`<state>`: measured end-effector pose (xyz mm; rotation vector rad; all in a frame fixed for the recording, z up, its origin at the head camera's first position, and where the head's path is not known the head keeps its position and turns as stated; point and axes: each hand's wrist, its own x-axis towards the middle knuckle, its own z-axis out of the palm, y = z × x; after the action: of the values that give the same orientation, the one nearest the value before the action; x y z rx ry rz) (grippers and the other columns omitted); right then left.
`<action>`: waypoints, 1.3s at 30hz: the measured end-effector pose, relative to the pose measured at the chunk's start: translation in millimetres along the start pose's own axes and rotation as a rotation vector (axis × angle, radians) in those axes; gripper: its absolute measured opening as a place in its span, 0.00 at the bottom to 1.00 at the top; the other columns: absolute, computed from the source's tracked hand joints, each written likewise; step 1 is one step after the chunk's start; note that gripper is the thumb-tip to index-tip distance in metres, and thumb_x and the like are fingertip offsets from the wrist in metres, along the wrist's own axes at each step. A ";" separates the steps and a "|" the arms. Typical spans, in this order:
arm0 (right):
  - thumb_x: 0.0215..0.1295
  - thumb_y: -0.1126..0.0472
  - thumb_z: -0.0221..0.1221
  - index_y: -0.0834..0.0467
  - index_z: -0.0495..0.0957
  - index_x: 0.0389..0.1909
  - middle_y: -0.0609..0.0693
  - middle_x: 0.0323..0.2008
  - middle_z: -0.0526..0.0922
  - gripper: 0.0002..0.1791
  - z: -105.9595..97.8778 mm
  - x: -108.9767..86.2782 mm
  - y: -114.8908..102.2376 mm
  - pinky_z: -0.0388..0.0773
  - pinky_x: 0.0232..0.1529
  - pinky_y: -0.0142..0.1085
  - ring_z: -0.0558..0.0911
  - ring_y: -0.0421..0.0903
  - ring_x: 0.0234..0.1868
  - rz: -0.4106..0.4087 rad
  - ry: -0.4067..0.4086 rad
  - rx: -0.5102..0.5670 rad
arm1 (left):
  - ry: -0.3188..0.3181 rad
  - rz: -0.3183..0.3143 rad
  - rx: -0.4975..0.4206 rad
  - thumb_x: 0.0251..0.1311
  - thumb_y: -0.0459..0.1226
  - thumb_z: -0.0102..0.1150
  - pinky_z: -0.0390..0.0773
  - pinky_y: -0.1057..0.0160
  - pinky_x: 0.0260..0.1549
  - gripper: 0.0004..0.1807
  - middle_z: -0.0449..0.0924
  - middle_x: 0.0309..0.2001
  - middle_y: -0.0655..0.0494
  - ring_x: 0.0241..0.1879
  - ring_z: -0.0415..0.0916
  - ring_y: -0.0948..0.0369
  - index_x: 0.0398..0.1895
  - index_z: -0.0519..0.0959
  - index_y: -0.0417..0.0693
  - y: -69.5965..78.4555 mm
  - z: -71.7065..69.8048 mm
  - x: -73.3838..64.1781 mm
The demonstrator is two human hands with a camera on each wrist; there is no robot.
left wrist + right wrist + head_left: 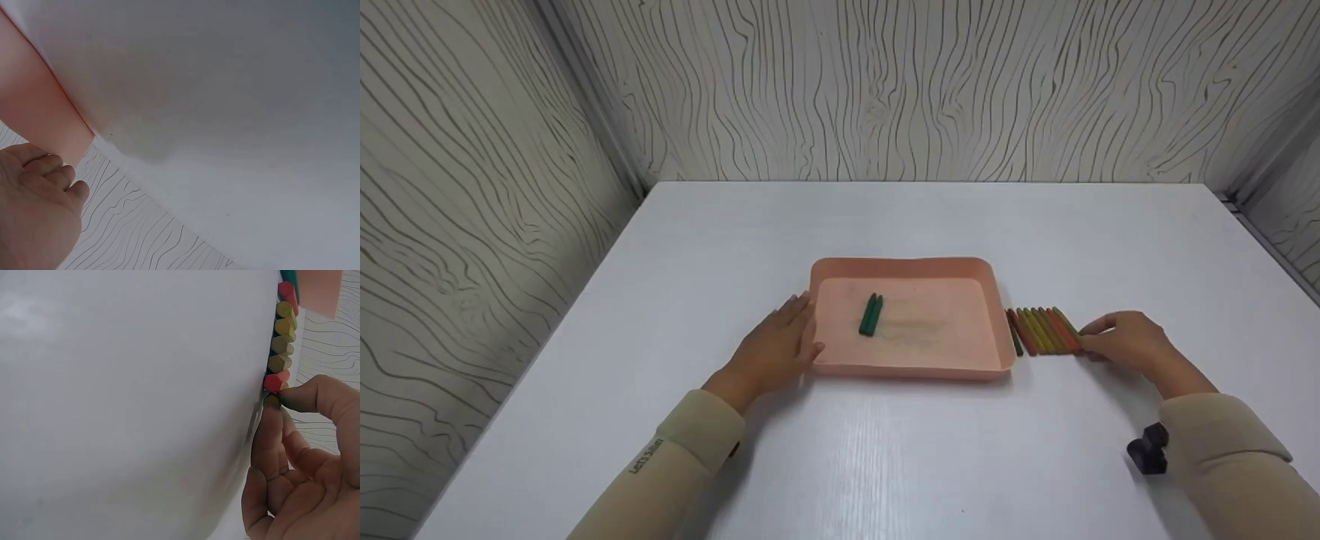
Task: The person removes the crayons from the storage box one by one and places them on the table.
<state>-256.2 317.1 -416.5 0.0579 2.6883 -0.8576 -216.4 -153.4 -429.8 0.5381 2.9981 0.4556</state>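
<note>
A shallow pink tray [911,371] lies on the table, with two dark green crayons [871,316] side by side inside it, left of its middle. My left hand [772,349] rests against the tray's left wall, fingers extended and thumb near the front corner. To the tray's right is a tight row of several crayons [1037,331] in green, red, yellow, olive and orange. At the row's far right end, my right hand [1132,345] pinches an olive crayon [271,402] between thumb and index finger. Beside that one sits a red crayon [274,382] in the right wrist view.
The white table [877,457] reaches back to a wall [877,90] with a wood-grain pattern, and another patterned wall stands at the left. Faint coloured smudges mark the tray's floor. A small black device [1149,451] is at my right cuff.
</note>
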 end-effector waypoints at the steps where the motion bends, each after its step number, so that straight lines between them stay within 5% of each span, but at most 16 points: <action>1: 0.62 0.55 0.57 0.74 0.72 0.53 0.48 0.27 0.84 0.28 -0.5 0.1 -0.1 0.71 0.30 0.35 0.78 0.47 0.34 0.004 -0.007 -0.003 | 0.001 -0.002 -0.001 0.70 0.52 0.42 0.47 0.56 0.69 0.37 0.44 0.75 0.52 0.73 0.41 0.56 0.74 0.51 0.39 0.1 0.0 -0.1; 6: 0.63 0.53 0.56 0.73 0.73 0.53 0.54 0.32 0.84 0.28 -4.7 -1.1 -2.2 0.74 0.31 0.38 0.80 0.49 0.34 -0.027 -0.041 -0.058 | 0.018 -0.006 0.002 0.70 0.51 0.43 0.48 0.57 0.68 0.36 0.46 0.74 0.52 0.73 0.42 0.57 0.73 0.53 0.40 0.7 0.5 -0.8; 13: 0.65 0.44 0.54 0.72 0.71 0.55 0.75 0.51 0.73 0.34 -6.6 -2.5 -11.2 0.73 0.45 0.59 0.72 0.71 0.51 -0.126 0.050 -0.193 | 0.020 -0.012 0.015 0.70 0.52 0.43 0.48 0.57 0.68 0.36 0.47 0.74 0.52 0.73 0.42 0.57 0.74 0.53 0.41 -0.1 1.4 0.0; 26: 0.58 0.25 0.45 0.66 0.64 0.64 0.75 0.56 0.66 0.51 -12.1 -3.9 -36.0 0.61 0.40 0.76 0.68 0.75 0.51 -0.118 0.200 -0.365 | 0.022 -0.022 0.007 0.70 0.52 0.42 0.48 0.58 0.68 0.36 0.46 0.75 0.54 0.73 0.42 0.58 0.74 0.52 0.42 1.2 1.1 0.1; 39: 0.59 0.26 0.45 0.63 0.61 0.67 0.76 0.60 0.59 0.50 -26.2 -4.2 -75.4 0.59 0.40 0.74 0.61 0.78 0.53 -0.192 0.321 -0.376 | 0.010 -0.006 -0.013 0.70 0.52 0.43 0.48 0.56 0.69 0.37 0.45 0.75 0.53 0.73 0.42 0.56 0.74 0.52 0.41 0.4 -0.5 -0.7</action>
<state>-269.8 270.5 -352.9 -0.1639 3.1525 -0.4024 -215.7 -153.5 -429.2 0.5265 3.0032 0.4777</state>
